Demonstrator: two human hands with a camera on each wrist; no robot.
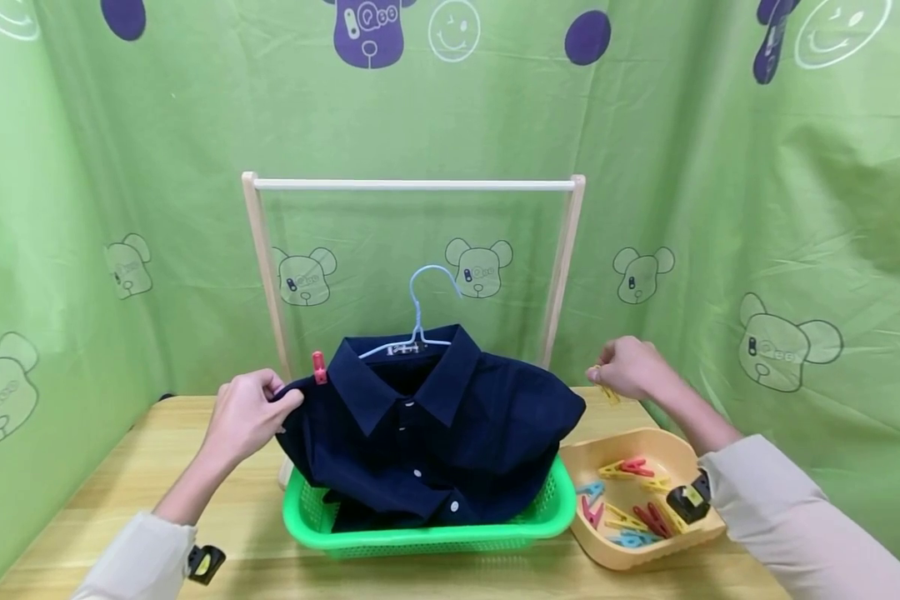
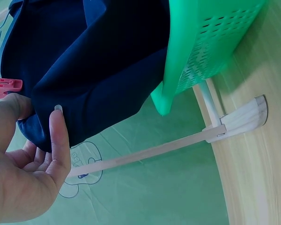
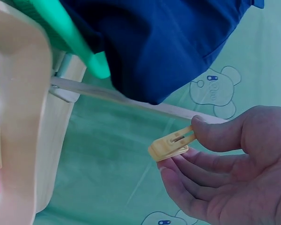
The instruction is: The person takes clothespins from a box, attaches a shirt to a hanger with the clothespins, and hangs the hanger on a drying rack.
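Note:
A dark navy shirt (image 1: 390, 433) hangs over a blue wire hanger (image 1: 417, 312), its lower part bunched in a green basket (image 1: 435, 537). My left hand (image 1: 243, 417) pinches the shirt's shoulder at the left, thumb in front of the cloth in the left wrist view. Just beside those fingers a red clothespin (image 1: 319, 367) is clipped on the shoulder edge. Off to the right of the shirt, my right hand (image 1: 630, 367) holds a yellow clothespin (image 3: 171, 144) between thumb and fingers, apart from the cloth. The shirt's right shoulder (image 3: 150, 61) carries no clip in view.
An orange tub (image 1: 600, 546) with several red, yellow, pink and blue clothespins stands right of the basket, under my right forearm. Behind the shirt rises a wooden rack with a white bar (image 1: 420, 185). Green printed curtain surrounds the wooden table (image 1: 135, 475).

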